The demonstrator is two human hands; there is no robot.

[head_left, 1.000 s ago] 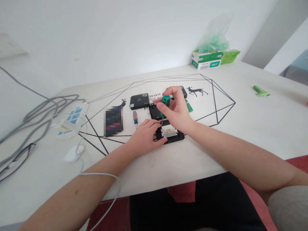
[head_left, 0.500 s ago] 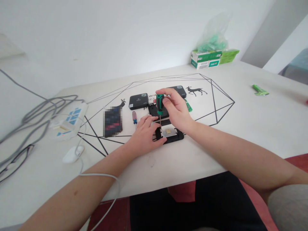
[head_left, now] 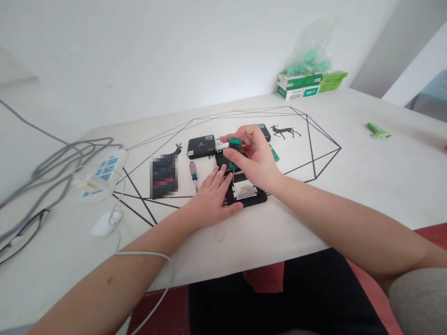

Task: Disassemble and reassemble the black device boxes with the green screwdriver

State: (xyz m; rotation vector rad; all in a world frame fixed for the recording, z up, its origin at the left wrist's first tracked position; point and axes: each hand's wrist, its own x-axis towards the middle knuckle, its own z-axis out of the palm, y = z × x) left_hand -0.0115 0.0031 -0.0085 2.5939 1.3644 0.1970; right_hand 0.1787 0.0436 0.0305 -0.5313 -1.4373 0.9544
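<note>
A: What differs from half a second ago?

B: The right hand (head_left: pixel 258 158) has changed its hold on the green-and-black screwdriver (head_left: pixel 235 146): the thumb now lies across the near side of the handle. The left hand (head_left: pixel 211 197) has straightened its fingers, which were more bent before. The purple-handled screwdriver (head_left: pixel 193 170) beside it has shifted slightly left.

A: And the grips?

B: The right fingers and thumb are closed around the handle. The left hand is spread, its thumb along the near edge of the open black housing (head_left: pixel 259 201), its fingers at the left side.

A: Where is the screwdriver pointing?

B: Down, at the left edge of the metal plate (head_left: pixel 249 194) in that housing. I can't tell whether the tip touches.

A: What else lies on the table (head_left: pixel 314 214)?

B: Just behind the housing, an empty black shell (head_left: pixel 222 160); past it, two closed black boxes, one left (head_left: pixel 201 147), one right (head_left: pixel 265 132), the latter partly hidden by the hand. A green circuit board (head_left: pixel 274 153) shows beside the right hand. The white top carries black line art and deer.

A: And the room?

B: A power strip (head_left: pixel 120 160) and cables at left; green-and-white cartons (head_left: pixel 300 81) under a plastic bag (head_left: pixel 309 51) against a white wall (head_left: pixel 174 60); reddish floor (head_left: pixel 160 311) below.
</note>
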